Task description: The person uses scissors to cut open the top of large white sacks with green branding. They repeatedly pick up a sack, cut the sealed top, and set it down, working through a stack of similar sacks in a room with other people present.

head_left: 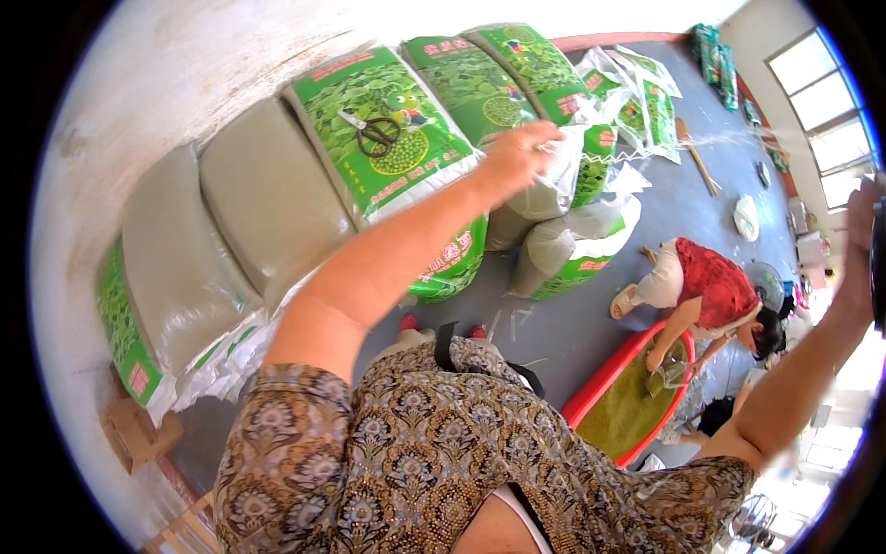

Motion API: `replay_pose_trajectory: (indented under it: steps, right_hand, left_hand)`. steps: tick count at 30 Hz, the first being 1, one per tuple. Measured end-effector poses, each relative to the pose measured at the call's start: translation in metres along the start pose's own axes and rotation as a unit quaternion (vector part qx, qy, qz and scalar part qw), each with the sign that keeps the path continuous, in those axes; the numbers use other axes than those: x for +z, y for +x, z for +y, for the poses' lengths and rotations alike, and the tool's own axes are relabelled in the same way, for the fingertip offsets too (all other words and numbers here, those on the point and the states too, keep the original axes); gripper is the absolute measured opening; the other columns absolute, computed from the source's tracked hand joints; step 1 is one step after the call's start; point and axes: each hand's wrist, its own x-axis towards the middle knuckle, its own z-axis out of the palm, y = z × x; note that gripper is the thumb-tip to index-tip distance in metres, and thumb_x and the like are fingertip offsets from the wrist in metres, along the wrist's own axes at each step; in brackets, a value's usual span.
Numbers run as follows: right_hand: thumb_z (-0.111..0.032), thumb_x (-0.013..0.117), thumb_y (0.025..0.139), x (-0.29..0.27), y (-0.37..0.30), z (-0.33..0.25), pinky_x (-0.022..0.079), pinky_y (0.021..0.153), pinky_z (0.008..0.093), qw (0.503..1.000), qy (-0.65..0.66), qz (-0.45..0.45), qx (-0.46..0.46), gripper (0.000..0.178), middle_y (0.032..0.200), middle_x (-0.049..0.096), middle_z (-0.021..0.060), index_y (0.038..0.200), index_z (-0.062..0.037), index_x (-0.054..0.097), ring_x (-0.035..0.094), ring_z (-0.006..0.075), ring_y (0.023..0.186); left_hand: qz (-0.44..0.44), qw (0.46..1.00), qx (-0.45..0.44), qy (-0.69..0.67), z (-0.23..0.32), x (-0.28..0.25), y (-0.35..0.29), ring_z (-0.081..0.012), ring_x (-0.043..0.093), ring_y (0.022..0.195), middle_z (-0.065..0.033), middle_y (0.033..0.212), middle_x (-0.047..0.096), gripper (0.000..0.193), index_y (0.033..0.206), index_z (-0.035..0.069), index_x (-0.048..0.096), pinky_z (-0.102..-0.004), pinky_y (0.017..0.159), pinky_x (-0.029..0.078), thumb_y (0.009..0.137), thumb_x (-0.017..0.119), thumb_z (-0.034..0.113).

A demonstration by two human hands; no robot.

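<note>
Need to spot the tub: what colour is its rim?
Red rim on the tub, clearest in the head view.

Bright daylight poured in from the large paned windows (821,111) at the upper right, blowing out the lower right corner to white. The pale plastered wall (148,83) glared. Fisheye distortion bent the edges inside a black rim; the raised right hand (863,249) was blurred.
</note>
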Motion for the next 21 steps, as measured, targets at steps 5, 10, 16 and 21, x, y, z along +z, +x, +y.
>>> replay_pose_trajectory:
  steps: [5, 10, 16, 21]
  right_hand:
    - [-0.01, 0.044, 0.076, 0.112, -0.034, 0.121, 0.029, 0.038, 0.0176, 0.925, 0.001, -0.026, 0.378, 0.02, 0.054, 0.04, -0.0029, 0.094, -0.0016, 0.05, 0.037, 0.0055, 0.043]
    - [-0.015, 0.049, 0.082, 0.141, -0.15, 0.222, 0.039, 0.044, 0.0204, 0.809, 0.164, -0.028, 0.563, 0.012, 0.063, 0.052, 0.0038, 0.084, -0.0033, 0.052, 0.048, 0.0098, 0.049]
    - [-0.011, 0.048, 0.081, 0.188, -0.297, 0.308, 0.041, 0.043, 0.0231, 0.718, 0.178, 0.02, 0.673, 0.012, 0.066, 0.053, 0.0048, 0.082, -0.0009, 0.054, 0.048, 0.0113, 0.048]
    - [-0.014, 0.048, 0.08, 0.203, -0.267, 0.338, 0.043, 0.049, 0.0235, 0.833, -0.015, -0.324, 0.448, 0.016, 0.066, 0.055, 0.0048, 0.084, 0.0004, 0.055, 0.051, 0.0108, 0.053]
  left_hand:
    - [-0.144, 0.946, -0.081, -0.278, 0.004, 0.046, -0.031, -0.0109, 0.052, 0.065, -0.009, 0.095, 0.051, 0.051, 0.121, 0.007, 0.035, -0.0224, 0.05, 0.042, 0.074, 0.054, 0.009]
    - [-0.289, 0.912, -0.281, -0.077, -0.057, 0.001, -0.067, -0.0076, 0.046, 0.052, -0.002, 0.061, 0.052, 0.016, 0.091, 0.004, 0.052, -0.0215, 0.046, 0.037, 0.078, 0.051, 0.012]
    - [-0.263, 0.898, -0.255, 0.242, -0.133, -0.102, -0.154, -0.0111, 0.049, 0.055, -0.0045, 0.058, 0.052, 0.012, 0.077, 0.003, 0.057, -0.0253, 0.051, 0.04, 0.075, 0.051, 0.014]
    - [-0.173, 0.941, -0.185, 0.225, -0.138, -0.074, -0.147, -0.0111, 0.05, 0.071, -0.0061, 0.073, 0.055, 0.013, 0.081, 0.003, 0.057, -0.0271, 0.06, 0.041, 0.072, 0.053, 0.012]
